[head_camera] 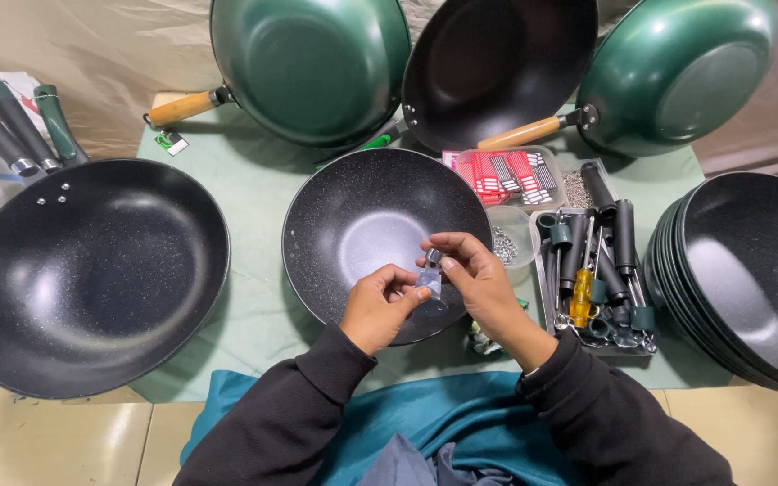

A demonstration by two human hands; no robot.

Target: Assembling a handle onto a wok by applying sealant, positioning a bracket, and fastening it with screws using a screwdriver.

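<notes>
Pinched btwn both hands, left hand point(378, 306) & right hand point(474, 274): small clear plastic bag point(429, 283), held over handleless black wok point(380, 236).

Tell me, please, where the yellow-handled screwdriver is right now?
The yellow-handled screwdriver lies in the metal tray of black handles, right of the right hand.

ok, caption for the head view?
Both hands hold a small clear bag over a black pan.
</notes>
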